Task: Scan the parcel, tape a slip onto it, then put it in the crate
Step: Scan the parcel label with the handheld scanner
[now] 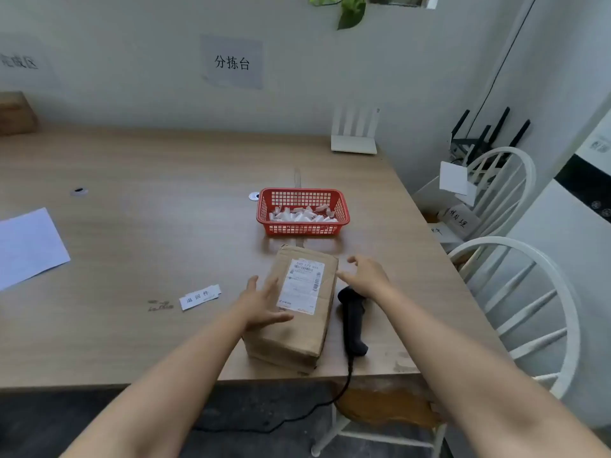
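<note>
A brown paper parcel (296,328) lies near the table's front edge, with a white shipping label (302,285) facing up. My left hand (264,304) rests flat on the parcel's left side, fingers spread. My right hand (367,276) hovers just right of the parcel with its fingers apart, above the head of a black corded scanner (353,322) that lies on the table beside the parcel. A small white slip (199,296) with printed characters lies to the left of the parcel. A red plastic basket (302,211) holding several white pieces stands behind the parcel.
The wooden table (158,200) also carries a white sheet of paper (28,246) at the left, a cardboard box (16,114) at the far left back and a white router (354,135) against the wall. Two white chairs (515,292) stand at the right edge.
</note>
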